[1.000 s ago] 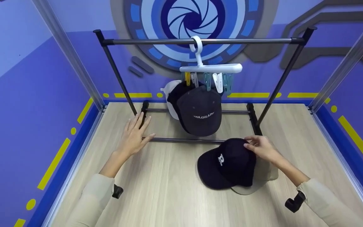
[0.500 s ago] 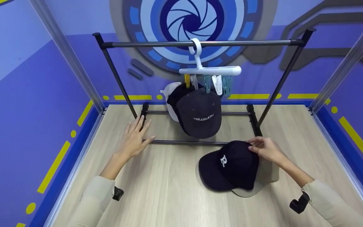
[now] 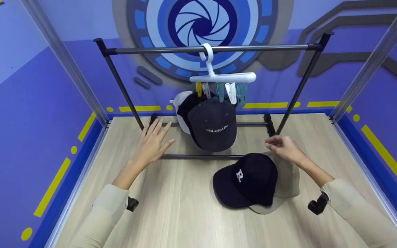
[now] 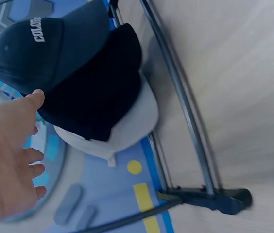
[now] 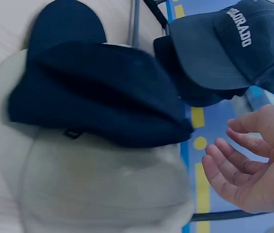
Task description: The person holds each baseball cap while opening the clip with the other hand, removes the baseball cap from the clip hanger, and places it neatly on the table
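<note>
My right hand [image 3: 285, 148] hovers just above and behind a navy cap [image 3: 257, 179] marked with a white R, its fingers loosely bent and holding nothing. That cap lies over a beige cap [image 3: 289, 175] on the table. My left hand [image 3: 152, 144] is raised near the rack's left side, fingers spread, touching no cap. A dark grey COLORADO cap [image 3: 214, 125] hangs from a white clip hanger [image 3: 223, 78]. Behind it hang a black cap [image 4: 98, 85] and a white cap [image 4: 137, 116], both plain in the left wrist view.
The hanger hooks over the top bar of a black metal rack [image 3: 260, 48]. Several clips [image 3: 231, 93] dangle under the hanger. The rack's lower bar [image 3: 202, 156] runs across the wooden table [image 3: 184, 213]. Blue patterned walls [image 3: 53, 110] enclose the table.
My right hand has let go of the navy cap's crown and risen away from it. My left hand has lifted slightly from the rack's left foot. The view has shifted a little.
</note>
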`<act>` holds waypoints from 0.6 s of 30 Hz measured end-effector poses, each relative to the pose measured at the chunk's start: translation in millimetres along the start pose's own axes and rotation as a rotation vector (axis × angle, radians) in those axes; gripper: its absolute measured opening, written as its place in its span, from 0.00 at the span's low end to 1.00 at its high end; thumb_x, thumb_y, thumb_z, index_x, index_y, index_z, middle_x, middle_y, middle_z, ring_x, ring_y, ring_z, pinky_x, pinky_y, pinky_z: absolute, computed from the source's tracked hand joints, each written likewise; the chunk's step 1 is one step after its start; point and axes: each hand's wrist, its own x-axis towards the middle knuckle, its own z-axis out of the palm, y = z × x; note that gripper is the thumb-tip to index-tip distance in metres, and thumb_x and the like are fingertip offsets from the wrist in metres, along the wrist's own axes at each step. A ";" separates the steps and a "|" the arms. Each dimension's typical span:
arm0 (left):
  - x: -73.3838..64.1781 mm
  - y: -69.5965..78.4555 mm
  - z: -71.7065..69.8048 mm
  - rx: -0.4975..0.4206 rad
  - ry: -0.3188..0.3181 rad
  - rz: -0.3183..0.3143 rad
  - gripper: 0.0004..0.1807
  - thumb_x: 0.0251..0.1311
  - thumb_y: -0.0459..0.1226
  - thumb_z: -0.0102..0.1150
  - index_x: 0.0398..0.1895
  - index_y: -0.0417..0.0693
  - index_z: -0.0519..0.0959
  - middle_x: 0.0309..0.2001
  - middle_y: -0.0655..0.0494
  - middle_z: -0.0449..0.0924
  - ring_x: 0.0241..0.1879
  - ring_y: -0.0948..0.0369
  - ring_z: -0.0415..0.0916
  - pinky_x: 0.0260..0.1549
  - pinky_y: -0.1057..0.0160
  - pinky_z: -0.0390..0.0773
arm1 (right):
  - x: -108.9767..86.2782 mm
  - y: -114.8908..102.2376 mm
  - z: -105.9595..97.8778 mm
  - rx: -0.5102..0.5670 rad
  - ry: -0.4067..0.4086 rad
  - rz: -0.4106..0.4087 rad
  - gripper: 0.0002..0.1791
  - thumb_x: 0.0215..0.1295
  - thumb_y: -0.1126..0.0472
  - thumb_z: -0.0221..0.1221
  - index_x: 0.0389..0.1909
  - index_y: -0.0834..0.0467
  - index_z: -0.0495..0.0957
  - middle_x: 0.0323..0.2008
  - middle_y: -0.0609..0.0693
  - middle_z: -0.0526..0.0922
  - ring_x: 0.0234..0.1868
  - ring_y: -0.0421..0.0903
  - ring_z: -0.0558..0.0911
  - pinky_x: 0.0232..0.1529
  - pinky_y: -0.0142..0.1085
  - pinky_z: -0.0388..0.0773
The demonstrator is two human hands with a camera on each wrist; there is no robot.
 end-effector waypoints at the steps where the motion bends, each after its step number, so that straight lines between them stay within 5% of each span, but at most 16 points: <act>1: 4.2 3.6 -1.5 0.007 0.001 0.006 0.35 0.74 0.51 0.53 0.79 0.48 0.62 0.81 0.40 0.53 0.81 0.43 0.49 0.77 0.36 0.48 | 4.3 -3.8 -0.6 0.001 0.000 -0.024 0.13 0.71 0.68 0.59 0.49 0.72 0.82 0.46 0.69 0.86 0.33 0.29 0.79 0.32 0.23 0.76; 5: 22.7 19.4 -8.4 0.012 0.017 0.039 0.34 0.76 0.51 0.51 0.79 0.49 0.61 0.81 0.41 0.53 0.81 0.44 0.51 0.78 0.39 0.49 | 24.1 -23.4 -1.4 0.011 0.006 -0.103 0.12 0.71 0.69 0.59 0.50 0.73 0.82 0.45 0.70 0.86 0.32 0.31 0.80 0.32 0.23 0.76; 11: 51.7 46.2 -22.1 -0.032 0.020 0.083 0.34 0.77 0.53 0.47 0.80 0.50 0.59 0.81 0.42 0.54 0.80 0.44 0.52 0.77 0.38 0.51 | 52.5 -56.8 0.4 -0.089 0.065 -0.181 0.12 0.70 0.69 0.61 0.50 0.69 0.84 0.45 0.65 0.88 0.42 0.55 0.89 0.43 0.35 0.85; 14: 66.5 59.2 -27.3 -0.117 0.051 0.088 0.34 0.77 0.52 0.48 0.79 0.48 0.61 0.79 0.43 0.59 0.78 0.43 0.57 0.74 0.37 0.57 | 63.9 -70.5 1.3 -0.060 0.062 -0.194 0.16 0.70 0.68 0.60 0.56 0.70 0.80 0.51 0.66 0.86 0.51 0.62 0.86 0.52 0.48 0.85; 18: 87.3 76.2 -33.1 -0.292 0.110 0.076 0.31 0.77 0.48 0.51 0.76 0.43 0.66 0.74 0.41 0.68 0.74 0.44 0.63 0.74 0.42 0.61 | 76.2 -85.5 3.5 -0.037 0.072 -0.217 0.23 0.70 0.66 0.62 0.63 0.71 0.74 0.59 0.69 0.81 0.61 0.64 0.81 0.59 0.54 0.80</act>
